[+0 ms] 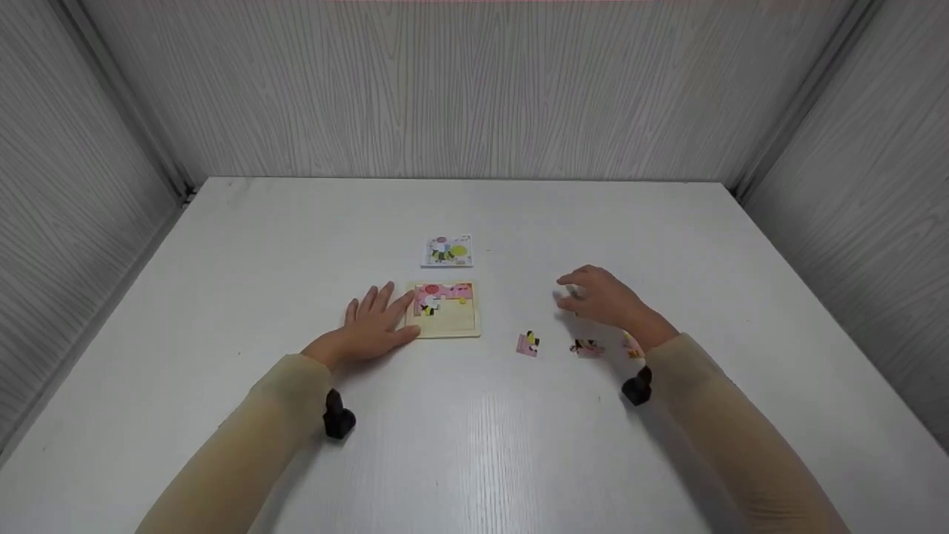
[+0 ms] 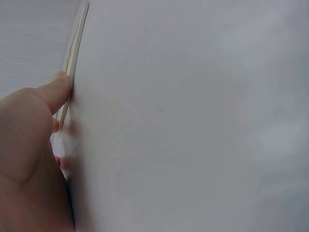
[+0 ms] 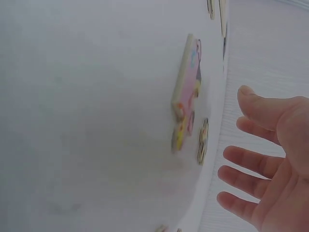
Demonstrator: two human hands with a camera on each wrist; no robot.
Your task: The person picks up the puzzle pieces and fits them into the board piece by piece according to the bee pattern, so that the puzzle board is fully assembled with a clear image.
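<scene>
A small square wooden puzzle board [image 1: 445,311] lies flat near the middle of a white table [image 1: 474,445]. Its upper part carries fitted pink pieces; the lower part is bare wood. The person's left hand [image 1: 374,326] rests flat on the table against the board's left edge, fingers straight and spread, the fingertips touching the frame. The left wrist view shows the thumb [image 2: 55,92] pressed against the thin side of the board [image 2: 72,63].

To the right of the board, well apart from it, the right hand [image 1: 604,298] hovers above the table with fingers loosely bent. The right wrist view shows its palm [image 3: 275,159] open and empty, fingers spread, with one puzzle piece [image 3: 187,96] lying just beyond the fingertips.

Three loose pieces lie in a row nearer the person than that hand: one pink piece with a bee [image 1: 528,343], a second [image 1: 587,347] beside it, and a third [image 1: 631,345] partly hidden by the wrist.

Behind the board lies a small picture card [image 1: 447,251].
</scene>
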